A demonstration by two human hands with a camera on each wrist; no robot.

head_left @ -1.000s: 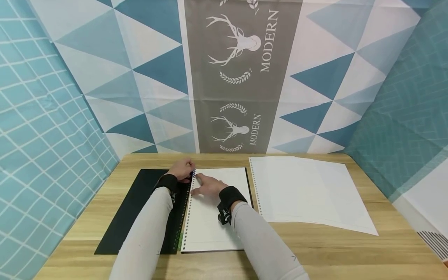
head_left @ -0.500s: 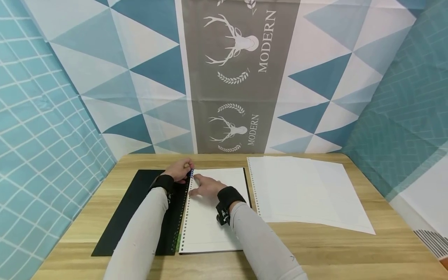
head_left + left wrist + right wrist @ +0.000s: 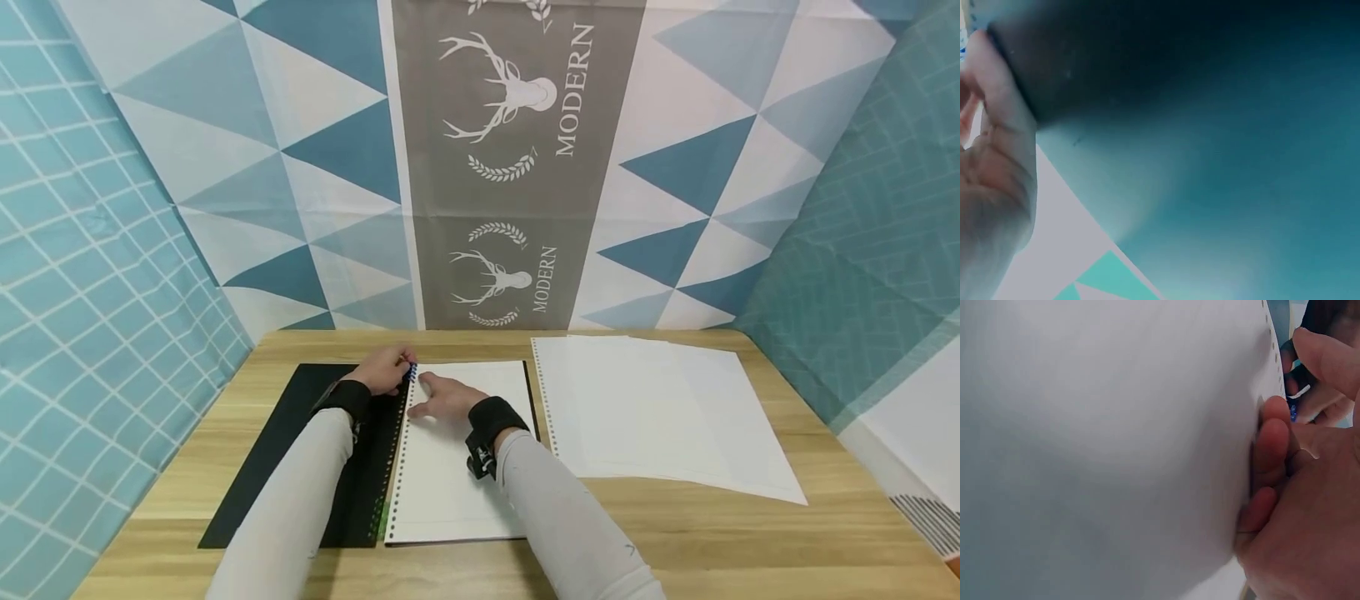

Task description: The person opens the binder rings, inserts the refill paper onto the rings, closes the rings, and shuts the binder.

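Now the left hand (image 3: 381,372) pinches the top of the blue coil (image 3: 413,372), between the black cover (image 3: 273,467) and the white pages (image 3: 457,492). The right hand (image 3: 448,400) rests loosely spread on them. Threading seems in hand; next needs lined-up holes and gentle turning.

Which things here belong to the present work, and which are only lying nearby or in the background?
Seemingly in use:
left hand, at the blue coil
right hand, on the pages
black cover, beside the pages

Seemingly aside:
loose punched sheets, untouched
patterned wall covering, background
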